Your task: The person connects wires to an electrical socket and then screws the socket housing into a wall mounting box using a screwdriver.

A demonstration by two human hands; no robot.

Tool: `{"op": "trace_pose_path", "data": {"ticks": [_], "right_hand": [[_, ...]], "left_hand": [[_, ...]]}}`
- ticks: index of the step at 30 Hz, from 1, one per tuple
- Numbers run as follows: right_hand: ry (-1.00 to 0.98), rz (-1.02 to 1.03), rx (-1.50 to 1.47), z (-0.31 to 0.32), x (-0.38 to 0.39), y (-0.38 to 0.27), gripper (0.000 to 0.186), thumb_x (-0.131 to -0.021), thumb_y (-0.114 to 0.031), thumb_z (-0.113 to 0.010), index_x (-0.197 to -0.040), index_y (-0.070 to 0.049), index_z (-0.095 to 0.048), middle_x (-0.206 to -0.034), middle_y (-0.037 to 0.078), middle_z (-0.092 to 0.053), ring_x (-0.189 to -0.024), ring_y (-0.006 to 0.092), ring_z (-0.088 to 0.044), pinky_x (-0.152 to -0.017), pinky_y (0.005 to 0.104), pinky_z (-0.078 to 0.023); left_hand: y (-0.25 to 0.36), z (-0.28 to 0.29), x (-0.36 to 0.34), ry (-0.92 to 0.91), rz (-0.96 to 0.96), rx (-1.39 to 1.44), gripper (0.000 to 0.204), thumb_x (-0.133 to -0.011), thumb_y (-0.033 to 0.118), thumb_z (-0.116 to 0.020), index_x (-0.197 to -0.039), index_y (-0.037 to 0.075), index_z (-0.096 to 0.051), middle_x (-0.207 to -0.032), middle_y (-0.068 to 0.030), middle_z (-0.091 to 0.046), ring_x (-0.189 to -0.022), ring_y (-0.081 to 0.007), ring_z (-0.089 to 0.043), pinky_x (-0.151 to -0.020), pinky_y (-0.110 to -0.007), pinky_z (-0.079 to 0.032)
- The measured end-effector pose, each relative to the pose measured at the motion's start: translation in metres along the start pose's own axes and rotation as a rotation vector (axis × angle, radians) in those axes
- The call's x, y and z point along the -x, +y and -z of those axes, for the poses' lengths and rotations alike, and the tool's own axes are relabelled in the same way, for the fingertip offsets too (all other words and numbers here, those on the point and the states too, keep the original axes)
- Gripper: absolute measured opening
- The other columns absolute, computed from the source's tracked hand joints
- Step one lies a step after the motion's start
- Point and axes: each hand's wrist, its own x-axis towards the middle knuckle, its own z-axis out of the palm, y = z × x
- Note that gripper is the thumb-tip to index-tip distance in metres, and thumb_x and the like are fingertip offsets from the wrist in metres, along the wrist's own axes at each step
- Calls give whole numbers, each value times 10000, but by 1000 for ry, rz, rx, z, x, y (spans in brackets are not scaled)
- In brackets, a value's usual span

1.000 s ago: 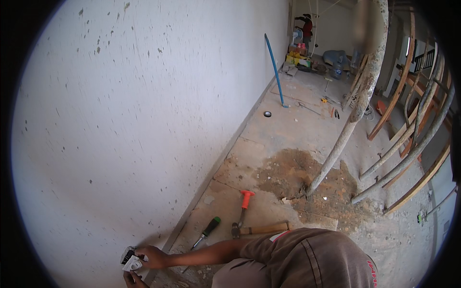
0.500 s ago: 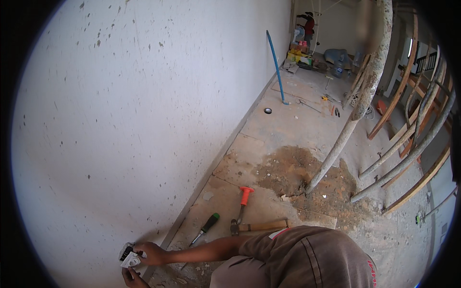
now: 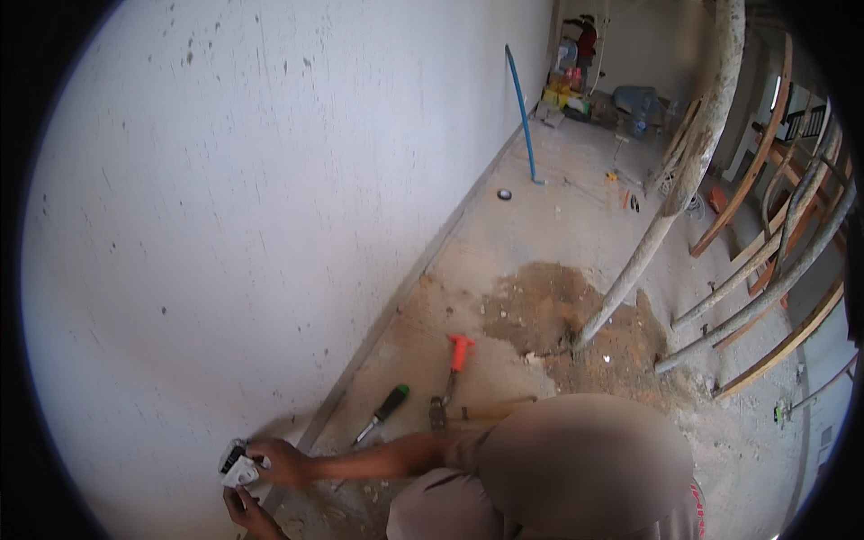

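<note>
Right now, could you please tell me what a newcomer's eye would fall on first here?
Probably the bright orange-gripped tool on the dusty floor, beside a hammer. Next, the blue rod at the wall farther back. Then, at lower left, the right hand holding a small white fitting, with the left hand just below.

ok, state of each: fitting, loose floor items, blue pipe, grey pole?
White fitting: held in right hand, near wall
Screwdriver: lying on floor
Hammer: lying on floor
Orange-handled tool: lying beside hammer
Black disc: flat on floor
Blue pipe: leaning toward wall
Grey pole: standing, tilted
</note>
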Motion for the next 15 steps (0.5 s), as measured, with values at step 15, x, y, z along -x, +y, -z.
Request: {"op": "trace_pose_path", "data": {"ticks": [15], "right_hand": [[46,14,-30,2,-5,-2,189,-821,-102,-659,-981,-1,-651,-938,176,-658,-837,332,-655,-719,374,-521]], "left_hand": [[20,-14,-5,36,79,207,160,-930,63,-603,-1063,-12,-554,-922,-42,-613,-839,-94,-569,-714,-250,-507]]}}
